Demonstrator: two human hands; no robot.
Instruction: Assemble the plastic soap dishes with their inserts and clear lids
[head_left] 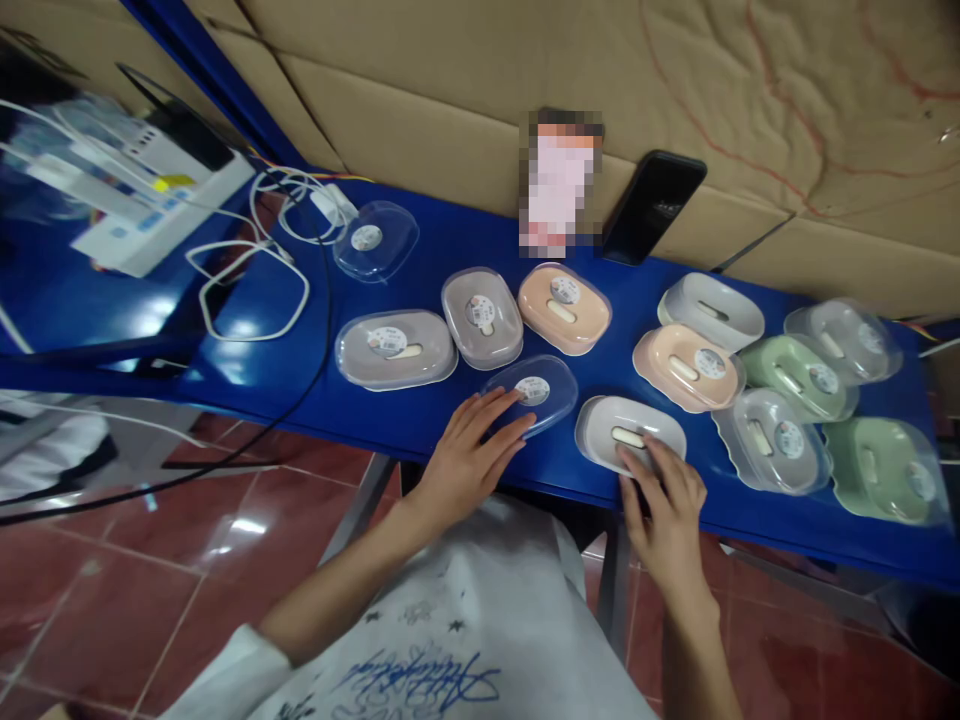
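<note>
A clear lid [553,400] with a round label lies on the blue table; the fingers of my left hand [480,440] rest spread on its left part. To its right is a grey-white soap box [600,430] without a clear lid over it, a cream oval piece in its middle. My right hand [664,490] touches that piece and the box's near edge, fingers bent and apart. Behind my left hand stand two lidded greyish boxes [396,350] [482,318] and a lidded peach box [565,310].
At the right are several more boxes, among them a peach one [688,367] and a green one [881,468]. Two phones [561,190] [655,207] lean on the cardboard behind. Another clear lid [376,242], white cables [255,330] and a power strip [165,215] lie left.
</note>
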